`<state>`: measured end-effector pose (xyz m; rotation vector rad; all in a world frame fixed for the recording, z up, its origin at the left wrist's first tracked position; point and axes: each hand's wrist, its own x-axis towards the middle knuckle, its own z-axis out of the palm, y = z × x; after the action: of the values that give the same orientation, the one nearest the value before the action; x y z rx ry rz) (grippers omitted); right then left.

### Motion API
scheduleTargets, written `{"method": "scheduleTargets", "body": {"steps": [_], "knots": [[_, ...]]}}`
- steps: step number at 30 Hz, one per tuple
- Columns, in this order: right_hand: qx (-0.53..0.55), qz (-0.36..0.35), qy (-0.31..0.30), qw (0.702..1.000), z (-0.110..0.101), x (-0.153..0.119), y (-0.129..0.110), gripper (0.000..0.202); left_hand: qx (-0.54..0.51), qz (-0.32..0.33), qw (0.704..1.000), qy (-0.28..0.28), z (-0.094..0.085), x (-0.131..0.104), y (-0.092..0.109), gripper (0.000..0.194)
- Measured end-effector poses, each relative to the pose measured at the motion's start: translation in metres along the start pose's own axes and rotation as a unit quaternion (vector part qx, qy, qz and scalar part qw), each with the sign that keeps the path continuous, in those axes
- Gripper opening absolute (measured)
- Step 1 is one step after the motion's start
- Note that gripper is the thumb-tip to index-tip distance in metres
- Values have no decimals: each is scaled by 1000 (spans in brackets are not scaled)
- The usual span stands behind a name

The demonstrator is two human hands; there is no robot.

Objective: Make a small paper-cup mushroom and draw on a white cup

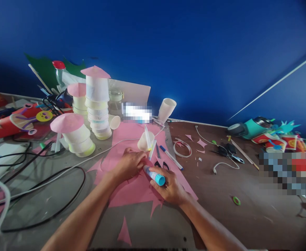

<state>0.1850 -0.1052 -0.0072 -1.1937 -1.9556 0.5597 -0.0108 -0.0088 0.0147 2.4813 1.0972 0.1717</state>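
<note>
The right hand (170,185) grasps a glue stick (153,175), fingers wrapped round its tube, with the light-blue end tilted toward the wearer and the other end directed at the left hand. The left hand (132,164) has its fingers bent over pink paper (125,196) near that far end; whether it pinches a piece cannot be told, since the fingertips are partly hidden. The glue stick is above the pink paper, between the two hands.

Just beyond the fingers is a white paper cup (142,142), with a narrow white strip (148,136) slanting in front of it. Scissors (158,152) lie to the right of the strip, their dark handles partly covered by the right hand, and a blue-and-white marker (171,158) lies beside them. On the left of the tabletop (213,204) rise three towers of white cups, the tallest (97,90) at the right of the group, each topped with a pink cone. A tilted stack of cups (165,111) is near the blue wall (168,42). Right of the paper are a coiled white cable (182,147), pink scraps (201,143) and a green ring (236,200); a teal bottle (256,128) lies farther right.
</note>
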Motion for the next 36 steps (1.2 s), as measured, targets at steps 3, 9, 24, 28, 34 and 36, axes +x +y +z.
{"method": "scheduleTargets", "body": {"steps": [3,9,24,28,34,36], "knots": [[-36,-13,-1,999,1,-2,2,30,-23,-14,999,24,3,0,-2,31],[-71,-60,4,996,-1,-4,3,32,-42,-28,998,24,3,1,0,23],[-74,-112,-18,991,-5,-4,4,36,-18,-31,999,-6,1,2,3,21],[-78,-107,-39,991,-7,-4,0,35,-12,-27,1000,3,3,2,2,19],[-64,-68,-47,995,-13,-5,-6,30,4,-33,999,0,1,3,3,17],[-38,-61,-27,997,-18,-4,-8,27,3,-37,999,-1,0,3,4,16]]}}
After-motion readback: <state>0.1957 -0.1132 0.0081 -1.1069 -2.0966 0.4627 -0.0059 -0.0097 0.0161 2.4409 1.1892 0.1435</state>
